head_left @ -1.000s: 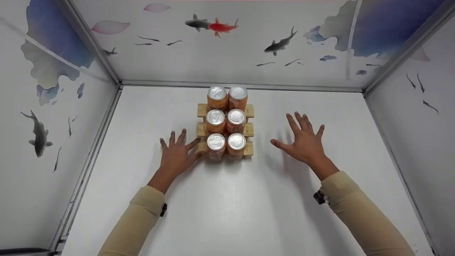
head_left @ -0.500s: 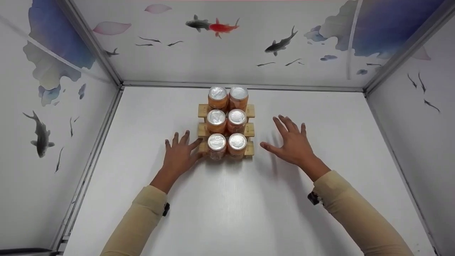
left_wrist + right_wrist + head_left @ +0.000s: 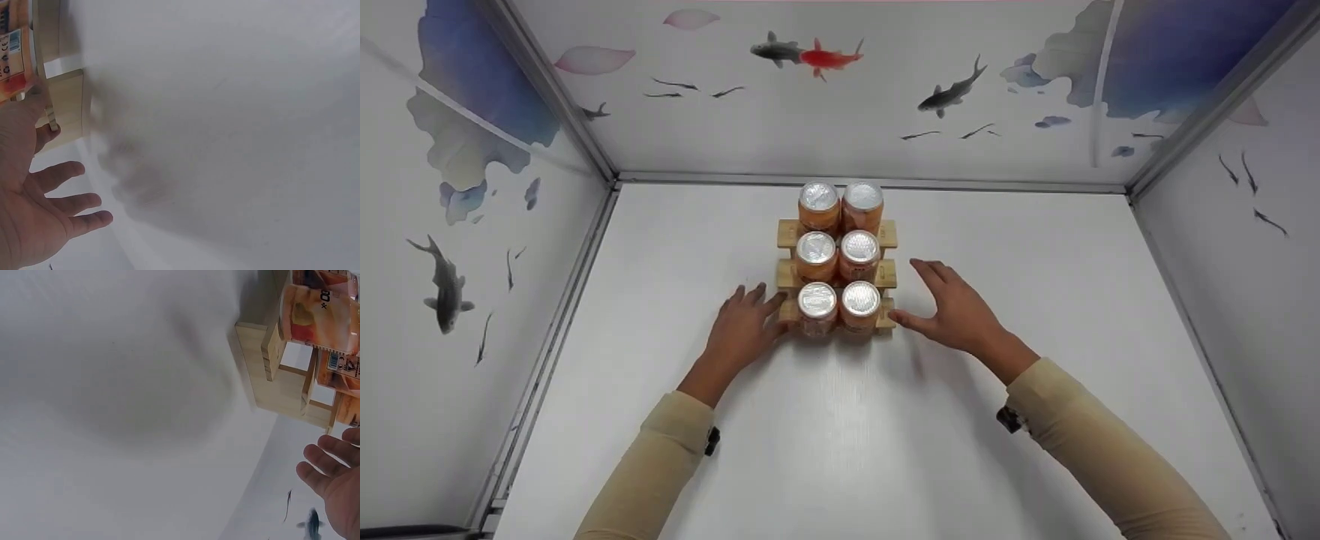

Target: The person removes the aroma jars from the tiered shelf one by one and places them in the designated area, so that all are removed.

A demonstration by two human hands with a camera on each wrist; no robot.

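While the left hand (image 3: 741, 334) pinches one stepped wooden stand (image 3: 887, 274) at its near tier's left end, thumb and forefinger on the wood, the right hand (image 3: 960, 315) holds nothing, fingers extended, just beside the opposite end; thumb contact unclear. Six orange cans (image 3: 817, 262), silver-topped: upright, two per tier, to the right of the pinch and beyond it. White tabletop (image 3: 840, 435): beneath both hands.

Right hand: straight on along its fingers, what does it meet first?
The right hand would likely meet the pale wooden rack, at its rear tier's right end; height is unclear, so the silver-topped orange cylindrical can beside that end might come first.
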